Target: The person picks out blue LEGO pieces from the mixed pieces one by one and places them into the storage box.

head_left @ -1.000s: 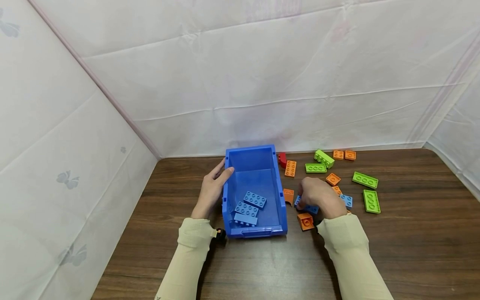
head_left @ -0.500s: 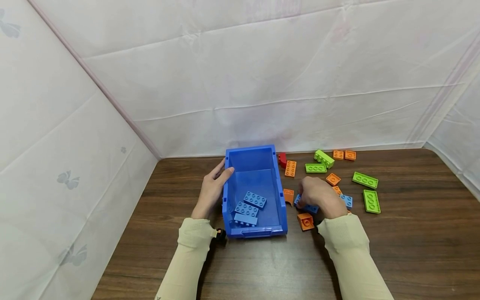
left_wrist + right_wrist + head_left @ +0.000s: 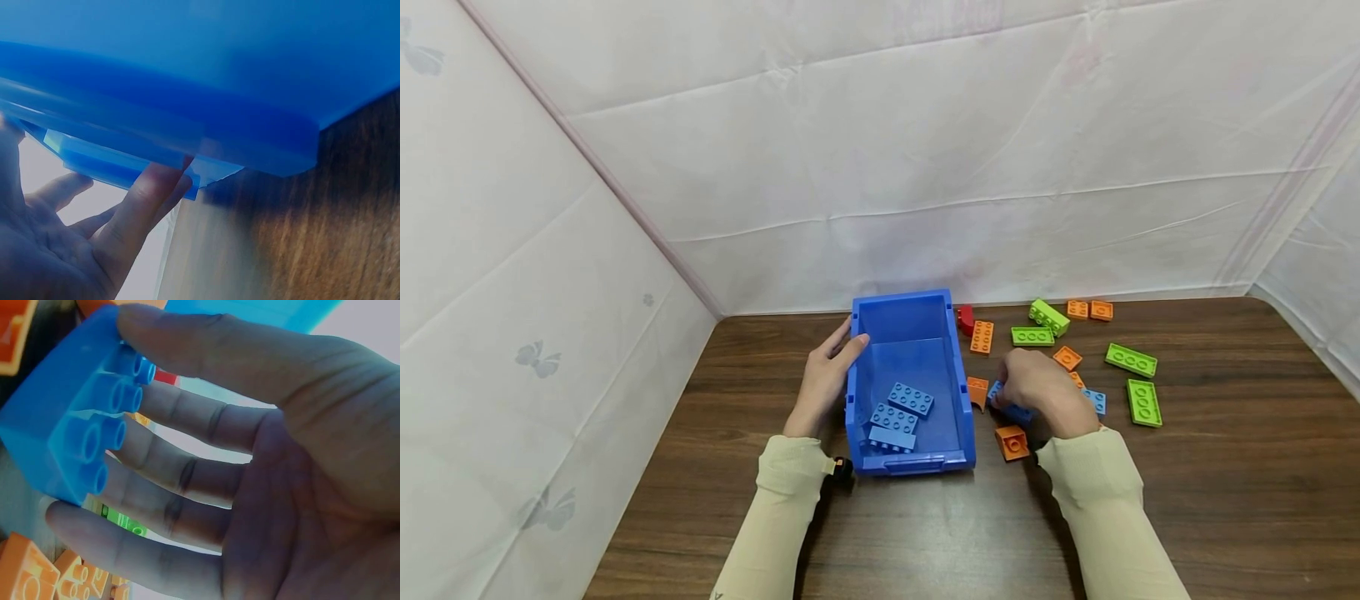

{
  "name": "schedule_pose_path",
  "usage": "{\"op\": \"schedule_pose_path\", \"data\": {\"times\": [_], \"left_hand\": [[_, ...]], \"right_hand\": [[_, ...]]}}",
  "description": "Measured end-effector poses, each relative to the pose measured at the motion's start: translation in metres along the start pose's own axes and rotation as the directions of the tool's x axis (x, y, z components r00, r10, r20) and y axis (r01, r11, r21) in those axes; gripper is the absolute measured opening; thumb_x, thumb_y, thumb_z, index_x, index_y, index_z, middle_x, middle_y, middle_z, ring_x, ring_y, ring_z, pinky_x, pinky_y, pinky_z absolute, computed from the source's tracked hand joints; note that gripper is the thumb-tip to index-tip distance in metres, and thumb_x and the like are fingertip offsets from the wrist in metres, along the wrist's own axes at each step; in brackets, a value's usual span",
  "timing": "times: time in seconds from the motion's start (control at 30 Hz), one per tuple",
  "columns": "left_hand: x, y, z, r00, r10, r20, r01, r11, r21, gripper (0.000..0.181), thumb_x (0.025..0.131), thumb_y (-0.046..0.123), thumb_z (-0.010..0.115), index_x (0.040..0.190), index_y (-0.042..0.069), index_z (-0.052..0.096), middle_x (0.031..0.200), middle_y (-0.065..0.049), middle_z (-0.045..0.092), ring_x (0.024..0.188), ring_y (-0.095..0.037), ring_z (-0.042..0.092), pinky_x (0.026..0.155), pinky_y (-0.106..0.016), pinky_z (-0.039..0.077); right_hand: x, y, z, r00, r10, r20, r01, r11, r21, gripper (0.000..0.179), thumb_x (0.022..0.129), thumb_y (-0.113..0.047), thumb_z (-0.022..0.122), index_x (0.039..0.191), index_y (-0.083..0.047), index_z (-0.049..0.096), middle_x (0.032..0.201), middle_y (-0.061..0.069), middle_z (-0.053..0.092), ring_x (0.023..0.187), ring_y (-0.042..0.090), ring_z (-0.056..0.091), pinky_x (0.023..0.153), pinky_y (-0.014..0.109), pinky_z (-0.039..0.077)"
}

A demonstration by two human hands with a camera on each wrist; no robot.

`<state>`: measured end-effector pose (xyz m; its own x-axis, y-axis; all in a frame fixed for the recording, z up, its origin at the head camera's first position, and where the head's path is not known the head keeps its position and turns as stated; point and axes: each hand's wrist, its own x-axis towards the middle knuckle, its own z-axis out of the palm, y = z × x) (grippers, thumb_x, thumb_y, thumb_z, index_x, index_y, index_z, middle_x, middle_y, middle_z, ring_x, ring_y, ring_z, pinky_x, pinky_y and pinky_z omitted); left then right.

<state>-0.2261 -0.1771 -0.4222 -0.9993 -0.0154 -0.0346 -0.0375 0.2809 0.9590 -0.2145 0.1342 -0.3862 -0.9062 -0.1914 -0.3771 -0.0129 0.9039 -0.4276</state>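
Note:
At the left wall of the blue plastic bin (image 3: pixel 966 417), my left hand (image 3: pixel 823 379) grips the side, thumb over the rim and fingers along the outside. In the left wrist view the fingers (image 3: pixel 140 194) lie against the bin's blue side. Several blue toy bricks (image 3: pixel 892 418) rest inside, toward its front. To the right of the bin, my right hand (image 3: pixel 1041 392) pinches another blue toy brick (image 3: pixel 56 406), thumb at one end and fingertips at the other. In the right wrist view that brick's studs face the palm.
Orange bricks (image 3: pixel 1012 443) lie around the right hand, one close to the bin's right wall. Green bricks (image 3: pixel 1131 360) are scattered farther right, and a red brick (image 3: pixel 966 319) sits by the bin's back corner. White sheeting (image 3: pixel 880 167) hangs behind the wooden table (image 3: pixel 1240 450).
The blue brick under my right hand has shifted and tilted slightly, and that hand has moved very little. My left hand and the bin stay in place.

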Motion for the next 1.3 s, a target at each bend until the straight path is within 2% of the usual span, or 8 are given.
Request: {"op": "schedule_pose_path", "data": {"times": [0.27, 0.47, 0.77, 0.9, 1.0, 1.3], "left_hand": [[-0.001, 0.000, 0.001, 1.000, -0.002, -0.003, 0.002, 1.000, -0.003, 0.071, 0.100, 0.058, 0.067, 0.163, 0.031, 0.046, 0.153, -0.014, 0.057, 0.131, -0.043, 0.061, 0.102, -0.061, 0.053], [-0.001, 0.001, 0.002, 1.000, 0.003, -0.008, -0.003, 1.000, 0.014, 0.070, 0.101, 0.058, 0.066, 0.162, 0.030, 0.047, 0.154, -0.013, 0.056, 0.132, -0.043, 0.060, 0.103, -0.062, 0.052], [-0.001, 0.001, 0.001, 1.000, -0.005, -0.005, 0.005, 1.000, -0.005, 0.070, 0.101, 0.055, 0.067, 0.163, 0.030, 0.046, 0.151, -0.015, 0.059, 0.128, -0.042, 0.063, 0.099, -0.060, 0.055], [-0.002, 0.001, 0.001, 1.000, -0.007, -0.006, 0.007, 1.000, -0.006, 0.071, 0.101, 0.055, 0.067, 0.163, 0.030, 0.046, 0.151, -0.016, 0.059, 0.127, -0.042, 0.063, 0.099, -0.060, 0.055], [-0.002, 0.002, 0.001, 1.000, -0.011, -0.007, 0.011, 1.000, -0.006, 0.070, 0.101, 0.055, 0.067, 0.163, 0.030, 0.046, 0.151, -0.015, 0.058, 0.128, -0.043, 0.063, 0.099, -0.061, 0.054], [-0.001, 0.001, 0.001, 1.000, 0.002, -0.005, -0.002, 1.000, 0.011, 0.072, 0.101, 0.058, 0.067, 0.163, 0.029, 0.046, 0.152, -0.014, 0.057, 0.131, -0.043, 0.061, 0.102, -0.061, 0.052]], "right_hand": [[-0.004, -0.004, -0.004, 0.998, -0.016, -0.062, 0.017, 1.000, 0.012, 0.025, 0.094, -0.018, 0.082, 0.104, 0.001, 0.069, 0.092, 0.011, 0.066, 0.081, 0.027, 0.060, 0.072, 0.041, 0.053], [-0.007, -0.008, -0.005, 0.993, -0.020, -0.115, 0.026, 0.999, 0.045, 0.029, 0.097, -0.018, 0.078, 0.114, 0.002, 0.067, 0.096, 0.012, 0.066, 0.083, 0.027, 0.060, 0.073, 0.041, 0.054], [-0.015, -0.014, -0.010, 0.980, -0.070, -0.184, 0.087, 0.992, 0.087, 0.035, 0.100, -0.017, 0.074, 0.124, 0.005, 0.065, 0.111, 0.018, 0.071, 0.083, 0.026, 0.064, 0.072, 0.041, 0.057], [-0.019, -0.016, -0.011, 0.963, -0.105, -0.248, 0.127, 0.989, 0.077, 0.037, 0.100, -0.019, 0.073, 0.127, 0.006, 0.065, 0.118, 0.021, 0.070, 0.090, 0.029, 0.065, 0.080, 0.047, 0.059], [-0.021, -0.019, -0.011, 0.942, -0.135, -0.306, 0.160, 0.985, 0.060, 0.037, 0.100, -0.019, 0.073, 0.127, 0.005, 0.066, 0.121, 0.022, 0.068, 0.096, 0.032, 0.065, 0.086, 0.051, 0.058], [-0.029, -0.026, -0.010, 0.896, -0.180, -0.406, 0.218, 0.975, 0.047, 0.034, 0.099, -0.020, 0.077, 0.122, 0.003, 0.069, 0.116, 0.021, 0.067, 0.099, 0.035, 0.065, 0.087, 0.053, 0.058]]}}
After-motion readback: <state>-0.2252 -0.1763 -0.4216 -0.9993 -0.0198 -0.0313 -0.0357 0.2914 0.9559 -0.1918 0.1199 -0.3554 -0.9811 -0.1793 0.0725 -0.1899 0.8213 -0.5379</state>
